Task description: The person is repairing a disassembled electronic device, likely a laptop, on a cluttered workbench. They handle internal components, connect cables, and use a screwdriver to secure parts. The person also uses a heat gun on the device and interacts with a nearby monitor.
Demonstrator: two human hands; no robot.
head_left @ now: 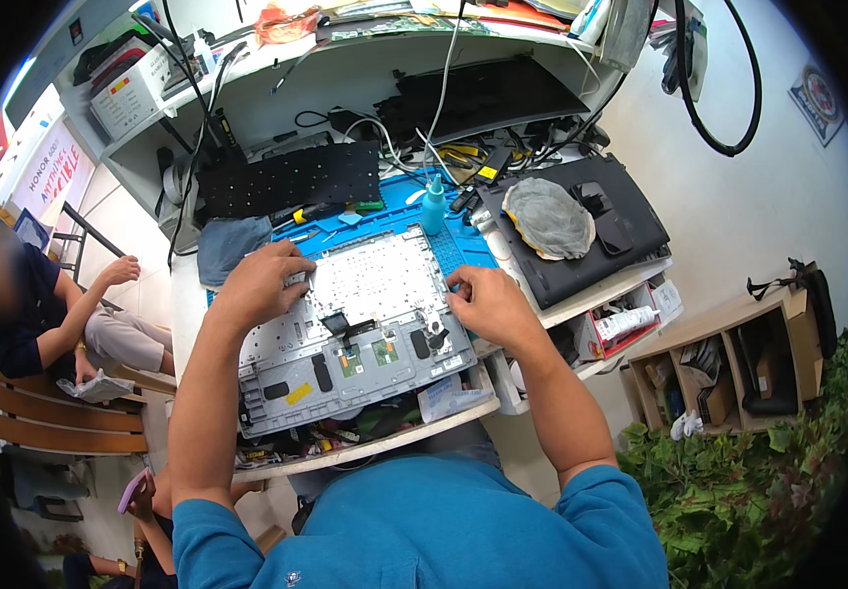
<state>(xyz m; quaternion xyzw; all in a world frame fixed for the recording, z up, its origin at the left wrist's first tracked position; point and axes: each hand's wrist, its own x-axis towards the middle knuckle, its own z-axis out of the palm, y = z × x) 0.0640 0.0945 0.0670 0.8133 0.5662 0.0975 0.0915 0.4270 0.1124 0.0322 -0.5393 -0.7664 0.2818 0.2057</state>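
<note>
A silver-grey laptop top case (355,373) lies with its inner side up on the bench, tilted slightly across a blue work mat (451,257). Its touchpad part with green circuit pieces faces me. My left hand (262,285) is at the case's upper left edge, fingers bent and closed around it. At the right edge my right hand (493,306) pinches the rim between thumb and fingers. Fingertips of both hands are partly hidden. A teal dropper bottle (433,210) stands just beyond the case. Behind the left hand lies a folded grey-blue cloth (233,250).
A black perforated sheet (291,187) and cables lie behind. On the right, a black laptop (630,236) carries a round grey pad (549,218). An open drawer (444,417) holds parts below the case. A seated person (61,304) is at the left.
</note>
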